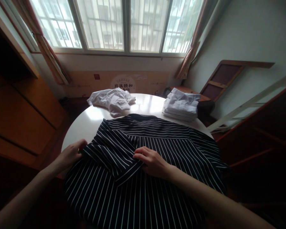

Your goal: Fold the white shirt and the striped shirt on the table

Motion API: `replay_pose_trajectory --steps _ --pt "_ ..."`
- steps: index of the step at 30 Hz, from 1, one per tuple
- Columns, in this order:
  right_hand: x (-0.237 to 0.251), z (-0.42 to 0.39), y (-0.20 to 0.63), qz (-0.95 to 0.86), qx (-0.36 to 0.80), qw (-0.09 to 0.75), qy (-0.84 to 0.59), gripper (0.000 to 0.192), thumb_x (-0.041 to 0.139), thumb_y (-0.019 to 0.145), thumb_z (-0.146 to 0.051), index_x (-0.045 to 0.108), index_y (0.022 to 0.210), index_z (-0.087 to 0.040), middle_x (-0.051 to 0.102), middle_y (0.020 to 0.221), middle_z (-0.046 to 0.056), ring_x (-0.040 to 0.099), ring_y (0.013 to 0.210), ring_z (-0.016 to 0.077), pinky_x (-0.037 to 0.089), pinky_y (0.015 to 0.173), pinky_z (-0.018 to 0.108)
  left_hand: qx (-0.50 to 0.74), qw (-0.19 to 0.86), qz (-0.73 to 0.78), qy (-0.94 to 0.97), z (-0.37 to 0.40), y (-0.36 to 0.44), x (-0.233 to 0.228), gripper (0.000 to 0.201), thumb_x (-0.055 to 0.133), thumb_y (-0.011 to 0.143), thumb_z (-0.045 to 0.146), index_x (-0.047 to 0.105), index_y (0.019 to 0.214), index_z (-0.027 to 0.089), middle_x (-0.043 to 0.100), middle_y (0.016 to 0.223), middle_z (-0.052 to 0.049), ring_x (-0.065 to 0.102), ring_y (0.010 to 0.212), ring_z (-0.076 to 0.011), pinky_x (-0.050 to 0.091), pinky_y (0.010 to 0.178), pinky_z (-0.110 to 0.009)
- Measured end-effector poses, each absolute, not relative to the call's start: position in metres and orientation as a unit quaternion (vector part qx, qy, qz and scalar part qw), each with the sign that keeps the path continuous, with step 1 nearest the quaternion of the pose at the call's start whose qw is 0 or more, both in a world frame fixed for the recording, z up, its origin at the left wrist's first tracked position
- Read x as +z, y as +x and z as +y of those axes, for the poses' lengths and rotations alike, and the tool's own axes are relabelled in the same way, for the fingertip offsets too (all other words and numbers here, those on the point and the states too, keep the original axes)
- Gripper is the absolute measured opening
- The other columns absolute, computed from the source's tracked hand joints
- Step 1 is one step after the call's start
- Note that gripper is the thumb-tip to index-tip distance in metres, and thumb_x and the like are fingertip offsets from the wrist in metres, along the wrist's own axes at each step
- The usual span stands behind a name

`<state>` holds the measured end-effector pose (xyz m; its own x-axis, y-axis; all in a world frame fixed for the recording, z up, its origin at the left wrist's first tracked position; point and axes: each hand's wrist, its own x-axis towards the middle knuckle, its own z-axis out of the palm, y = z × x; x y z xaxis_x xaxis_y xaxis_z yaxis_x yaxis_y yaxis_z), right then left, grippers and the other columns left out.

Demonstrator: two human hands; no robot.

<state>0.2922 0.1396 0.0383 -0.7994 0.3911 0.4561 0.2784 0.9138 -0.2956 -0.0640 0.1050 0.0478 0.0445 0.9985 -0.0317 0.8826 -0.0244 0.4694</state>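
A black shirt with white stripes (166,152) lies spread, back side up, over a round white table (81,122). Its left sleeve is folded inward across the back, while the right sleeve hangs out toward the table's right edge. My left hand (72,152) pinches the shirt at the fold on its left side. Near the middle of the back, my right hand (152,160) grips the cuff end of the folded sleeve between thumb and fingers. The lower part of the shirt drapes over the near table edge.
A crumpled white garment (113,98) lies at the table's far left. Folded white shirts (181,105) are stacked at the far right. Beyond stand a printed cardboard panel (85,84) and a window; a wooden cabinet (21,117) is on the left, a wooden chair (221,76) on the right.
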Motion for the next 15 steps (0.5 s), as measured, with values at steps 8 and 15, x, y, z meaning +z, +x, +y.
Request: replay_pose_trajectory --steps 8,15 --pt "0.03 0.142 0.292 -0.931 0.108 0.284 -0.203 0.033 0.042 0.07 0.0 0.051 0.096 -0.018 0.055 0.099 0.006 0.051 0.089 0.0146 0.049 0.071 0.028 0.143 0.164 0.702 0.679 0.1 -0.056 0.052 0.014 0.042 0.066 0.024 0.047 0.078 0.021 0.06 0.074 -0.001 0.057 0.07 -0.0191 0.04 0.061 -0.027" --pt "0.034 0.137 0.299 -0.919 0.082 0.346 -0.169 0.017 0.043 0.074 -0.008 0.052 0.086 -0.018 0.055 0.082 0.004 0.051 0.076 0.0134 0.046 0.06 0.026 0.123 0.068 0.74 0.658 0.103 -0.053 0.046 0.004 0.038 0.065 0.019 0.041 0.067 0.02 0.053 0.061 0.001 0.05 0.056 -0.0146 0.031 0.049 -0.023"
